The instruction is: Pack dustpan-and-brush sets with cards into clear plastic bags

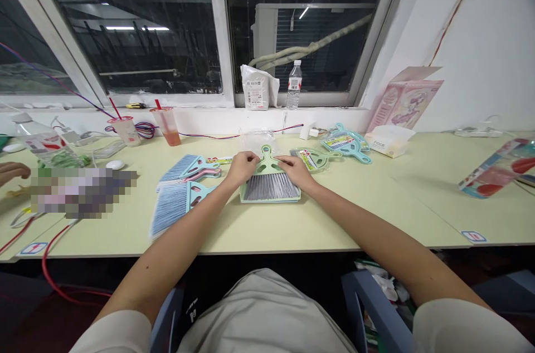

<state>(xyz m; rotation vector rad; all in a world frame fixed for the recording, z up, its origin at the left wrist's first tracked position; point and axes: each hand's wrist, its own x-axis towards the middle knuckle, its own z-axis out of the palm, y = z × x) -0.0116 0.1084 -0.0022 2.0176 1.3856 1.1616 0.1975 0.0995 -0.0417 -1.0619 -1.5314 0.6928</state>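
L hand [244,168] & R hand [296,171] both pinch grey-bristled hand brush [271,186] atop dustpan [244,196], prob. seating it; next needs even pressure.

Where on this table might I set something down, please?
The widest bare patch of table lies between the right forearm, the white box and the plastic package at far right. A smaller one lies between the green brush-and-dustpan set and the table's front edge. Left of the left hand, brushes and drink cups crowd it.

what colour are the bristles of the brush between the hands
Grey, with the bristles showing best in the head view.
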